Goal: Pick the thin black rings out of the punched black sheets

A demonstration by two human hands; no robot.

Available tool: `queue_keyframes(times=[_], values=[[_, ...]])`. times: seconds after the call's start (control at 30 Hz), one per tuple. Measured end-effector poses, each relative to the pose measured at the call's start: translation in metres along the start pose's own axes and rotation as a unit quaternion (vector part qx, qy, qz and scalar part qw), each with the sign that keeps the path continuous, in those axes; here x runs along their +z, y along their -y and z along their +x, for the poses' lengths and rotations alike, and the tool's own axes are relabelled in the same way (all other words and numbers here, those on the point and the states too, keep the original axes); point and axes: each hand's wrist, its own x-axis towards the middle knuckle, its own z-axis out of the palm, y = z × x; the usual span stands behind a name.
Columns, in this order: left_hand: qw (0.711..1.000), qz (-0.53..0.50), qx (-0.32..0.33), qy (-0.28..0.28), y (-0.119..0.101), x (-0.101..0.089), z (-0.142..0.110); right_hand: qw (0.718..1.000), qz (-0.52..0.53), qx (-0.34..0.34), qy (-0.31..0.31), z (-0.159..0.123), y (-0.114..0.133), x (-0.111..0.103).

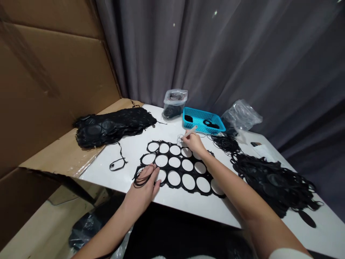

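Left hand [145, 189] flat, thumb spread, black rings [139, 184] across it, on the holed sheet [167, 169]; farther out, right hand [194, 143] pinches a pale stick [191, 130]. Visible holes look cleared; the black heap [272, 180] right of both seems unfinished.

- The head view looks forward and down from over the near edge of the desk [159, 131].
- It sits close, the far edge also showing.

Surface [107, 177]: white
Centre: perforated black sheet [168, 169]
Left: black stack [114, 126], partly on cardboard [64, 151]
Rear: blue basket [212, 131]
Right: tangled black strips [269, 180]
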Motion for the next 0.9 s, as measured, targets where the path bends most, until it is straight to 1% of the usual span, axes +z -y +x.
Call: queue_keyframes(times=[0.07,0.13,0.2,0.23,0.3,0.37,0.5,0.77,0.83,0.9], values=[[1.0,-0.01,0.003,-0.016,-0.005,0.002,0.005,0.996,0.06,0.005,0.066,-0.022,0.0,-0.003],[0.999,-0.022,0.014,-0.028,-0.013,0.008,0.011,0.986,0.107,-0.012,0.126,-0.05,0.004,-0.002],[0.999,-0.025,0.034,-0.024,-0.02,0.016,0.015,0.976,0.137,-0.03,0.167,-0.073,0.009,0.0],[0.999,-0.021,0.042,-0.019,-0.024,0.021,0.016,0.973,0.146,-0.034,0.175,-0.082,0.012,0.002],[0.999,-0.006,0.054,-0.009,-0.027,0.028,0.016,0.972,0.161,-0.035,0.168,-0.094,0.016,0.005],[0.998,0.012,0.06,-0.003,-0.028,0.032,0.015,0.971,0.182,-0.031,0.151,-0.099,0.017,0.009],[0.997,0.033,0.073,-0.003,-0.026,0.032,0.013,0.971,0.198,-0.044,0.13,-0.103,0.017,0.014],[0.998,0.015,0.065,0.002,-0.027,0.029,0.012,0.975,0.16,-0.112,0.108,-0.104,0.015,0.019],[0.998,0.013,0.063,0.004,-0.026,0.029,0.012,0.976,0.135,-0.144,0.096,-0.109,0.016,0.02],[0.998,0.015,0.066,0.006,-0.026,0.028,0.012,0.976,0.083,-0.184,0.085,-0.116,0.017,0.022]])
